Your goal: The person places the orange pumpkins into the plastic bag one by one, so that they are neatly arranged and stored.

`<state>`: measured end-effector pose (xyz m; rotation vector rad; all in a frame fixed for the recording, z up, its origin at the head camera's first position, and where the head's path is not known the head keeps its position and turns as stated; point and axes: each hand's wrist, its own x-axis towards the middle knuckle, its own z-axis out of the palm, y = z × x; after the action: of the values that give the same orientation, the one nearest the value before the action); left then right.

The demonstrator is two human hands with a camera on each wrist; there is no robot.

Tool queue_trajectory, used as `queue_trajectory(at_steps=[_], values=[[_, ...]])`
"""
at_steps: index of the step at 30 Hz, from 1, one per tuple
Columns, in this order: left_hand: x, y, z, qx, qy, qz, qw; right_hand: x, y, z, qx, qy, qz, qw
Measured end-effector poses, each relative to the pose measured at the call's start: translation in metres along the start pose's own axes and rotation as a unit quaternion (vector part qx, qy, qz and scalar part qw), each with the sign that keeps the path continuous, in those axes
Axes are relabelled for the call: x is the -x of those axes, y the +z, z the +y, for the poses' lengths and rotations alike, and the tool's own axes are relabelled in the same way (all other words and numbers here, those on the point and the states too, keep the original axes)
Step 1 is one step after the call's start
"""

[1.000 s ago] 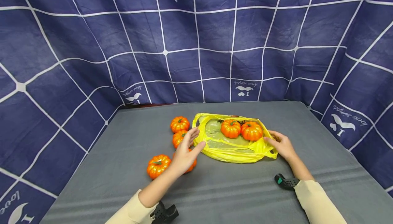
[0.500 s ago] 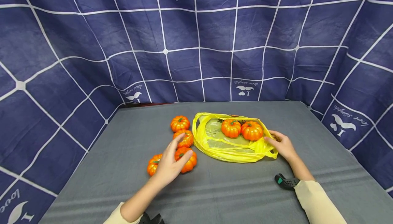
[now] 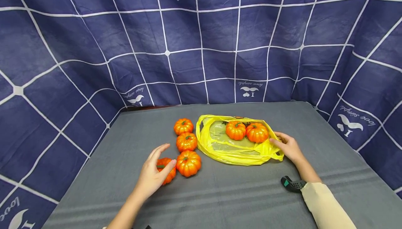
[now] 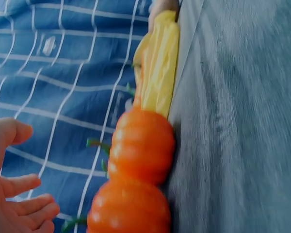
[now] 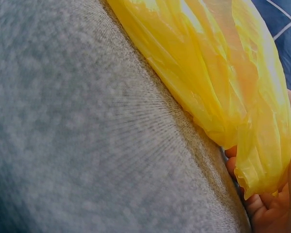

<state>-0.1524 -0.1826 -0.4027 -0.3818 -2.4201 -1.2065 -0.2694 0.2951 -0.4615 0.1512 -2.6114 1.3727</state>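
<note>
My left hand [image 3: 149,176] hovers above the nearest-left small orange pumpkin [image 3: 169,176], thumb and fingers spread and partly covering it. In the left wrist view the loose fingers [image 4: 31,208] show apart from two pumpkins. Beside it, a column of three more pumpkins runs away from me: a near one [image 3: 188,163], a middle one [image 3: 186,142] and a far one [image 3: 183,127]. A yellow plastic bag [image 3: 232,160] lies with its mouth spread, two pumpkins [image 3: 236,130] inside. At its right side my right hand [image 3: 289,149] grips the edge, fingers partly hidden by the plastic.
Grey cloth [image 3: 226,197] covers the table and has creases near the front. A blue curtain with white grid lines [image 3: 220,65] stands behind and along both sides. The bag lies just right of the pumpkin column.
My left hand has moved from the bag's left edge back toward the left and nearer me, over the left pumpkin. The right hand keeps its place on the bag.
</note>
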Motion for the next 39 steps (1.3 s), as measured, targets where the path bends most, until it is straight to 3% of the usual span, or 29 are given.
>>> queue_trajectory(at_steps=[10,19,26,32,39], values=[[0.007,-0.016,-0.03,0.085,0.021,0.029,0.9957,0.0,-0.001,-0.001,-0.005,-0.004,0.005,1.0],[0.009,-0.021,-0.049,0.118,0.014,-0.007,0.9928,-0.001,0.0,-0.001,-0.003,-0.003,0.001,1.0],[0.012,-0.024,-0.061,0.133,0.0,-0.065,0.989,-0.002,0.0,-0.002,0.004,0.004,-0.001,1.0],[0.015,-0.026,-0.066,0.122,-0.012,-0.093,0.9881,-0.002,0.0,-0.002,0.013,0.007,-0.003,1.0],[0.015,-0.025,-0.069,0.067,-0.061,-0.126,0.9879,-0.002,0.0,-0.002,0.005,0.007,-0.003,1.0]])
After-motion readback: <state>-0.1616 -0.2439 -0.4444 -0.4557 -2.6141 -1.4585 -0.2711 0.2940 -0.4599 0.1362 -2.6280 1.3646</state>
